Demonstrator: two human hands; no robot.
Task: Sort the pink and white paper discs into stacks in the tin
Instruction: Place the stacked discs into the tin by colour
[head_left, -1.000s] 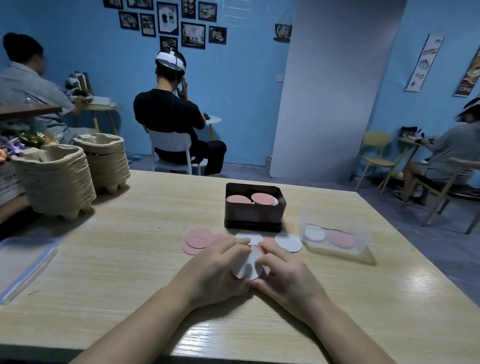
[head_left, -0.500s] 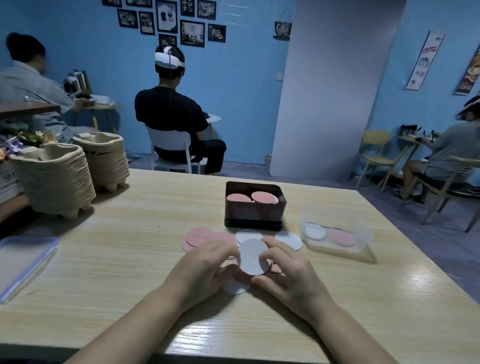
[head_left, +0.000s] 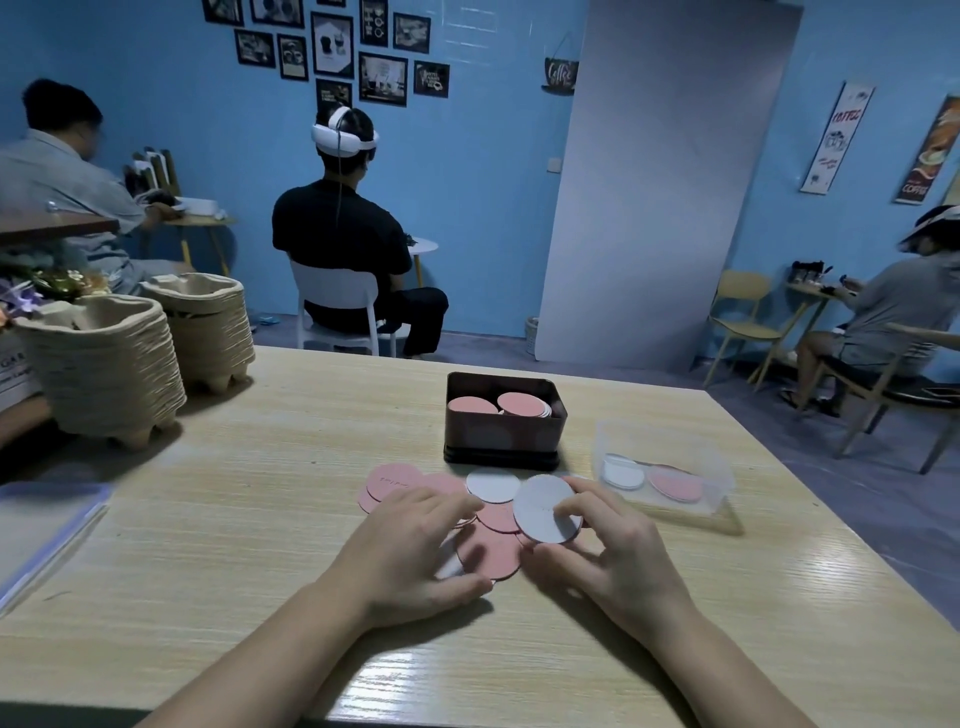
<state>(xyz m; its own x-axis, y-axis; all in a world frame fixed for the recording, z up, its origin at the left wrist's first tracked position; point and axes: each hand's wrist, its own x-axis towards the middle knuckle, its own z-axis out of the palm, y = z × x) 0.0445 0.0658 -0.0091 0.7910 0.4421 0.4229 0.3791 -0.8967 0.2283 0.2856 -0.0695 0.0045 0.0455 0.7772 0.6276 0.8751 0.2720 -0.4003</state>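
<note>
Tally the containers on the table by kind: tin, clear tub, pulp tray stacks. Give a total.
dark tin: 1
clear plastic tub: 1
pulp tray stacks: 2
Total: 4

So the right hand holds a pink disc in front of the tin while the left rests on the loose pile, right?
No: the head view shows the disc in the right hand is white, not pink. It is held in front of the tin, and the left hand rests on the loose pile.
</note>
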